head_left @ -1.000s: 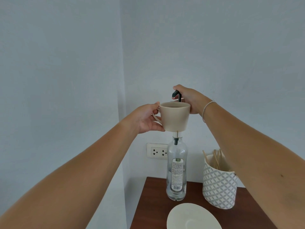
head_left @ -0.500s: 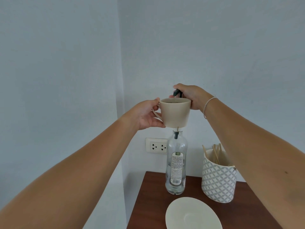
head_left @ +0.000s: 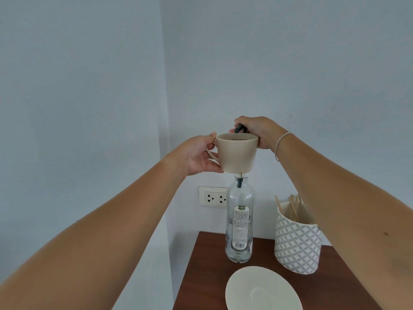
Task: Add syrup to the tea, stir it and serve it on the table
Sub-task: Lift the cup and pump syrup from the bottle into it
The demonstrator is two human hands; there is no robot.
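i've got the left hand point(head_left: 199, 156) wrapped round the handle of the beige cup point(head_left: 237, 153), held up right over the syrup bottle point(head_left: 239, 222) on the tabletop point(head_left: 207, 260). right hand point(head_left: 257, 130) sits behind the rim — fingers curled on the dark pump head point(head_left: 240, 128). saucer point(head_left: 261, 289) waits below, patterned holder point(head_left: 297, 242) beside the bottle.

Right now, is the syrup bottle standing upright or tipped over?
Upright. The syrup bottle stands on its base on the table, neck straight up under the cup.
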